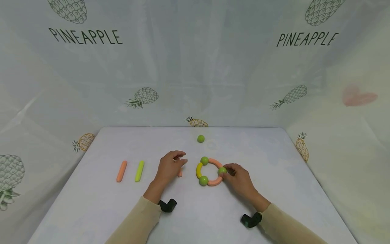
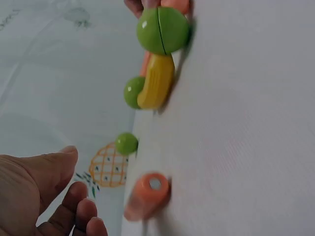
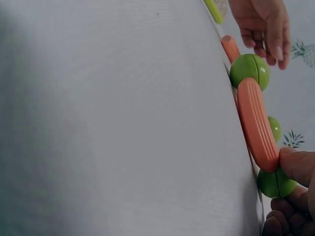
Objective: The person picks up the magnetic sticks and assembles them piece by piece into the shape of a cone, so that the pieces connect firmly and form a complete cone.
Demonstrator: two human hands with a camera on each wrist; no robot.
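A ring of curved pieces and green balls lies on the table: a yellow curve (image 1: 199, 170), an upper orange curve (image 1: 215, 163), a lower orange curve (image 1: 215, 182) and green balls (image 1: 203, 180) between them. My right hand (image 1: 240, 181) pinches the ring's right-side green ball (image 3: 276, 183) between thumb and fingers. Left of the ring, my left hand (image 1: 169, 167) is held above the table with fingers apart and nothing between them. Beside and partly under it lies an orange stick (image 2: 147, 195), its end facing the left wrist camera.
A single green ball (image 1: 200, 138) sits behind the ring near the table's back edge. To the left lie an orange stick (image 1: 121, 171) and a yellow-green stick (image 1: 139, 171). A pineapple-print cloth (image 1: 195, 67) hangs behind the white table (image 1: 91, 203).
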